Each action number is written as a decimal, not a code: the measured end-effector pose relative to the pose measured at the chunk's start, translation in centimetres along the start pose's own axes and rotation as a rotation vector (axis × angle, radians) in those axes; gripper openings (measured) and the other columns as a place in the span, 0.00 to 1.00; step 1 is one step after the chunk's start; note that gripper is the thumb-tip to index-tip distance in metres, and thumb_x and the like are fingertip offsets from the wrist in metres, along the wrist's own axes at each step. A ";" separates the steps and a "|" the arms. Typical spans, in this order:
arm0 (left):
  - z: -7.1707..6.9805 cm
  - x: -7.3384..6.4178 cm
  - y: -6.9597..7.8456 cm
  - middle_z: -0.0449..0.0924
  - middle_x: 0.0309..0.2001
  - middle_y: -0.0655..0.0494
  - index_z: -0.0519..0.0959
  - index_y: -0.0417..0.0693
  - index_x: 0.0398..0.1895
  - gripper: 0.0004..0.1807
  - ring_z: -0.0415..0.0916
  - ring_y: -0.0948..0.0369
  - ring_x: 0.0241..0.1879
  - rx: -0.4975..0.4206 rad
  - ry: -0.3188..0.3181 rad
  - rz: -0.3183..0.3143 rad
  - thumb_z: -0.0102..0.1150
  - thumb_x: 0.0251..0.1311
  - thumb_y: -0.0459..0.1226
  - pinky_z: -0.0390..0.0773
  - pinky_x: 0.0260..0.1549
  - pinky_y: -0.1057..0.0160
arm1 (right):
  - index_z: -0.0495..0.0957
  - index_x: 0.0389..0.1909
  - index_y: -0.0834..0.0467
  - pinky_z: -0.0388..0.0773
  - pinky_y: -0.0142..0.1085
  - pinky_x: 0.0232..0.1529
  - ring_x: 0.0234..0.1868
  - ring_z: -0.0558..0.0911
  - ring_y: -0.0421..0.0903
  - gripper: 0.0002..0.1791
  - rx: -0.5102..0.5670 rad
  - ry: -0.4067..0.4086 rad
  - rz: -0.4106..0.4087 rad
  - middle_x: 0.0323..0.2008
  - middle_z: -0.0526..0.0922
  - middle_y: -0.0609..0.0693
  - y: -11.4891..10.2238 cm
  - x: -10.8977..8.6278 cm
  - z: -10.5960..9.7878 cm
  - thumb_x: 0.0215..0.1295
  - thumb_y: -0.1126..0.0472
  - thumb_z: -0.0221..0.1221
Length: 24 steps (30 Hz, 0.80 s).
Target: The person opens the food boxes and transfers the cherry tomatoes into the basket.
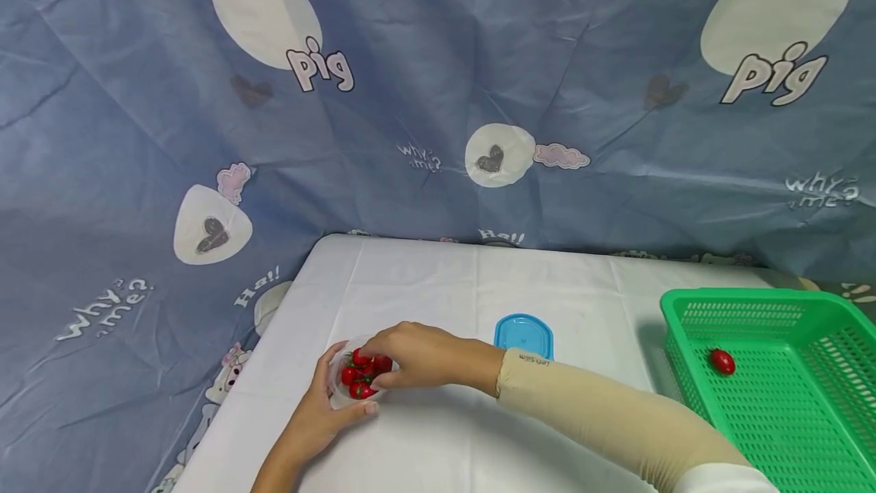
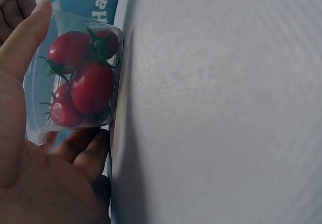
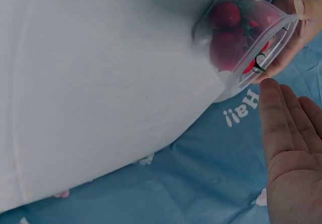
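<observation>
Left grip (image 1: 316,411) grasping the clear tub (image 2: 80,20), right grip (image 1: 420,356) loose over its mouth

The red tomatoes (image 2: 93,87) lie inside the tub, within the left grip and just beneath the right one, whose fingers look nearly straight with nothing seen held; good handling here probably means a left grip firm enough to stop the tub tipping yet too gentle to squash it, and right fingertips coming in from above to ease the fruit rather than press it, as the green stalks (image 2: 100,45) could snag; past the right grip, to its right, the blue lid (image 1: 523,335) lies on the white desk (image 1: 424,280), beside the right sleeve (image 1: 595,402), which had best pass high over it; farther right, well apart from both grips, the green basket (image 1: 763,295) bears a single tomato (image 1: 722,361)
</observation>
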<state>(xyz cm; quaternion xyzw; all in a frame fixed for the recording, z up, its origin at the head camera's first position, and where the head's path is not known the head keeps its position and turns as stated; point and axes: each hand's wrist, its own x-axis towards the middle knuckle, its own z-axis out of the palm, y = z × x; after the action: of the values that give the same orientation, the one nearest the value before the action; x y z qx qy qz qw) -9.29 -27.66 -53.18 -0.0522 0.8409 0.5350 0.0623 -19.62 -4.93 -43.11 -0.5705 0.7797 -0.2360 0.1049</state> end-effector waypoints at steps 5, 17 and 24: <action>0.0 -0.1 0.0 0.63 0.77 0.45 0.47 0.68 0.83 0.60 0.61 0.43 0.75 -0.001 0.005 0.004 0.80 0.56 0.46 0.62 0.68 0.31 | 0.84 0.59 0.57 0.72 0.18 0.42 0.40 0.82 0.35 0.19 0.011 -0.005 0.015 0.46 0.87 0.43 0.2 1.0 0.7 0.69 0.59 0.69; 0.1 -0.3 0.1 0.60 0.78 0.42 0.47 0.68 0.83 0.60 0.58 0.39 0.77 0.053 0.028 -0.005 0.80 0.54 0.49 0.60 0.66 0.27 | 0.85 0.54 0.57 0.75 0.20 0.41 0.38 0.81 0.30 0.15 0.029 -0.034 0.066 0.43 0.88 0.42 1.0 2.4 2.1 0.70 0.58 0.69; 0.0 -0.2 0.2 0.61 0.78 0.43 0.47 0.69 0.83 0.60 0.58 0.39 0.77 0.059 0.027 -0.006 0.80 0.55 0.49 0.61 0.66 0.27 | 0.85 0.52 0.56 0.74 0.20 0.41 0.38 0.81 0.32 0.14 0.033 -0.050 0.066 0.41 0.87 0.41 1.2 2.9 2.4 0.68 0.59 0.70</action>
<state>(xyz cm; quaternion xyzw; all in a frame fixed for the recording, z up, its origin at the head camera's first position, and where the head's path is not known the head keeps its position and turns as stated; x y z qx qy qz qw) -9.13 -27.58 -52.99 -0.0599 0.8570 0.5090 0.0540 -20.56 -7.99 -45.45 -0.5482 0.7914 -0.2308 0.1413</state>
